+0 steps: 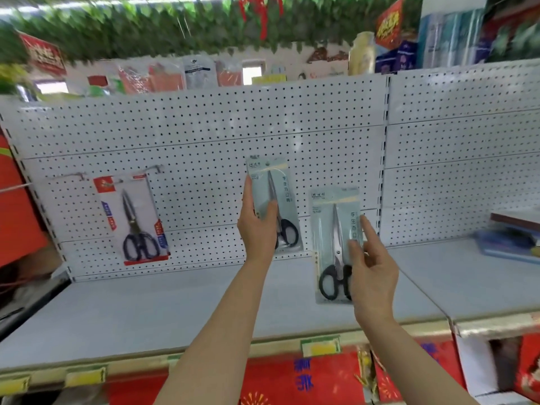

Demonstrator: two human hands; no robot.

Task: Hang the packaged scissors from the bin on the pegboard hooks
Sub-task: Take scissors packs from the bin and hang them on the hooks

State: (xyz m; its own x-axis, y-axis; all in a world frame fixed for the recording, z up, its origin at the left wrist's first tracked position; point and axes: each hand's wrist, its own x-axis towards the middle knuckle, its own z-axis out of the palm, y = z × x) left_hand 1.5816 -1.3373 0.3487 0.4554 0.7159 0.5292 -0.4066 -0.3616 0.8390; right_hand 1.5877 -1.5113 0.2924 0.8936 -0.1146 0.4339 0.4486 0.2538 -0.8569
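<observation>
White pegboard (pixel 204 135) across the back, above a grey shelf (pixel 146 311).

Far left of the pegboard: one red-trimmed scissors pack (pixel 133 219), hanging tilted from a hook (pixel 117 180), black handles at the bottom. An empty hook (pixel 155 168) just above and to the right of it.

Near the pegboard's middle: left hand (pixel 257 229) raised, fingers (pixel 247 197) and thumb curled around the lower left part of a pale blue scissors pack (pixel 273 200). Pack upright, its top against or just before the pegboard; contact with any hook not clear, because of blur.

Toward the pegboard's right edge, lower and nearer the camera: second pale blue pack (pixel 336 244), upright, black handles down, gripped by the right hand (pixel 372 273). Thumb on the front over the handles, index finger stretched up along the pack's right edge. Pack clear of the pegboard and above the shelf.

Beyond the pegboard's right seam: blurred stack of flat goods (pixel 511 232) on the shelf.
</observation>
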